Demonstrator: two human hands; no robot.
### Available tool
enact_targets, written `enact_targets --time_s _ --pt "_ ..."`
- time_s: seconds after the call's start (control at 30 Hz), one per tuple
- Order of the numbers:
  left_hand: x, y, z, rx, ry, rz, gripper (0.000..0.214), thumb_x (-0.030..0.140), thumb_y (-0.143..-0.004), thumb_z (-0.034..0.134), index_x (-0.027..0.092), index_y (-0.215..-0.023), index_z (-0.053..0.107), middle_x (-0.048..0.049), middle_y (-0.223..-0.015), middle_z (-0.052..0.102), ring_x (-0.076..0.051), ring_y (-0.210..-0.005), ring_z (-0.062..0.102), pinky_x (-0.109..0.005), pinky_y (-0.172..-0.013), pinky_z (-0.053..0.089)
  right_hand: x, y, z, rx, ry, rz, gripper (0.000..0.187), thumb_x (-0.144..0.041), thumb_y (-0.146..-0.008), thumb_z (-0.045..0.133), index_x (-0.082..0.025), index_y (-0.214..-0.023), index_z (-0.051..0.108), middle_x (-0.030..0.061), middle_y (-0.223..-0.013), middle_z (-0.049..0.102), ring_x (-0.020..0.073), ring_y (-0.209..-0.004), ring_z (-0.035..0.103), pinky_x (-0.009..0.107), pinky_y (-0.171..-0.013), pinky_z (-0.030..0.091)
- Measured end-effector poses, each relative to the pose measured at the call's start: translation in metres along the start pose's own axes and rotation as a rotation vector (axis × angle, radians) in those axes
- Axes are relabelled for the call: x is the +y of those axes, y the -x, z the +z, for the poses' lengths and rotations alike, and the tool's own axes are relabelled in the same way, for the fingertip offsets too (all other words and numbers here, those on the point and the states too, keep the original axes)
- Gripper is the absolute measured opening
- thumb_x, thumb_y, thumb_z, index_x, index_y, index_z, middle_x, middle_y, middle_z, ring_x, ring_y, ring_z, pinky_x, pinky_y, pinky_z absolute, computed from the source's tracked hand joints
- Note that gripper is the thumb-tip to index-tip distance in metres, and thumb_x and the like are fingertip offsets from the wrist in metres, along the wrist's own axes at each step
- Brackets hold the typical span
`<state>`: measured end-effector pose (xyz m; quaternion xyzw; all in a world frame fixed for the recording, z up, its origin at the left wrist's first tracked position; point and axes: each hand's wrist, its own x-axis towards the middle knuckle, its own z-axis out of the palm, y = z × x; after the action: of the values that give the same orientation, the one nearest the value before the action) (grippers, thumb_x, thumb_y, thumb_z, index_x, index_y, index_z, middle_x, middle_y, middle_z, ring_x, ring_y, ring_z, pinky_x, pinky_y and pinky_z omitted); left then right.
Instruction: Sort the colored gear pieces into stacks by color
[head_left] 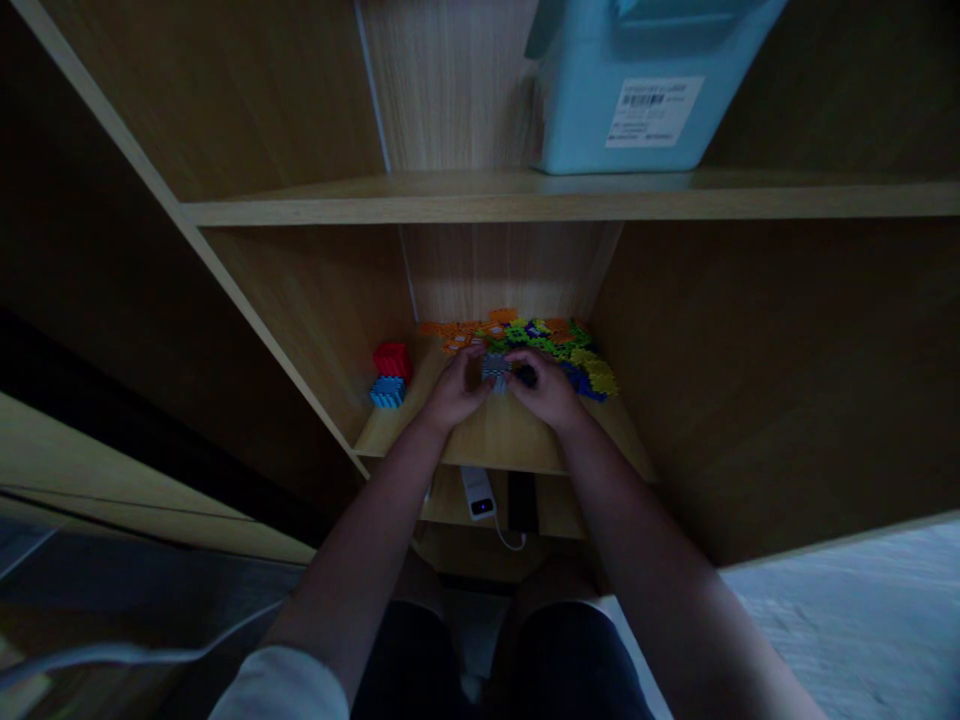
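Both of my hands reach into a low wooden shelf compartment. My left hand and my right hand are closed together on a small grey toothed plastic block piece held between them just above the shelf board. Behind the hands lies a heap of interlocking plastic pieces in orange, green, yellow and blue. At the left of the same shelf stands a red block stacked on a blue block.
A light blue plastic bin with a white label stands on the shelf above. Below the working shelf lie a white power bank with a cable and a dark flat device. Wooden side walls close in left and right.
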<state>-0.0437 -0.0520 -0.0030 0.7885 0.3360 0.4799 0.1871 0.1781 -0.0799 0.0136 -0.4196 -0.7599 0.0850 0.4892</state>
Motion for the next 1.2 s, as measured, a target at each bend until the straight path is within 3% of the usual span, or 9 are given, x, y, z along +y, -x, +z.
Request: enact_targets --time_s 0.37,0.7,1.03,1.2 --pt "-0.001 0.000 0.002 0.027 0.041 -0.015 0.053 0.039 -0.095 0.078 0.023 -0.141 0.057 -0.0174 -0.145 0.066 -0.033 -0.139 0.063 -0.059 -0.124 0.047 -0.001 0.001 -0.001 -0.044 0.003 0.020 0.021 -0.033 -0.097 0.066 -0.029 -0.117 0.069 0.0067 -0.123 0.076 0.0280 -0.120 0.069 0.048 -0.109 0.051" --pt "0.002 -0.001 0.000 0.020 0.039 0.001 0.050 0.035 -0.096 0.075 0.022 -0.140 0.056 -0.0167 -0.143 0.067 -0.031 -0.138 0.064 -0.055 -0.123 0.049 0.001 0.001 0.001 -0.037 -0.010 -0.017 0.022 -0.030 -0.096 0.065 -0.029 -0.119 0.066 0.0067 -0.123 0.075 0.0278 -0.121 0.068 0.048 -0.109 0.051" --pt "0.001 0.000 -0.002 0.021 -0.016 -0.057 0.052 0.013 -0.087 0.067 0.021 -0.137 0.057 -0.0152 -0.143 0.068 -0.031 -0.139 0.063 -0.055 -0.125 0.046 0.007 0.005 0.005 -0.063 0.052 0.052 0.052 -0.033 -0.087 0.076 -0.028 -0.136 0.057 0.0108 -0.134 0.069 0.0321 -0.127 0.065 0.052 -0.112 0.051" --pt "0.000 -0.002 -0.003 0.155 -0.114 -0.230 0.030 0.014 -0.094 0.058 0.021 -0.123 0.064 -0.0135 -0.127 0.075 -0.029 -0.123 0.071 -0.050 -0.115 0.054 0.012 0.010 0.010 -0.142 0.147 0.124 0.070 -0.034 -0.083 0.083 -0.028 -0.146 0.052 0.0127 -0.139 0.070 0.0348 -0.132 0.065 0.055 -0.114 0.051"
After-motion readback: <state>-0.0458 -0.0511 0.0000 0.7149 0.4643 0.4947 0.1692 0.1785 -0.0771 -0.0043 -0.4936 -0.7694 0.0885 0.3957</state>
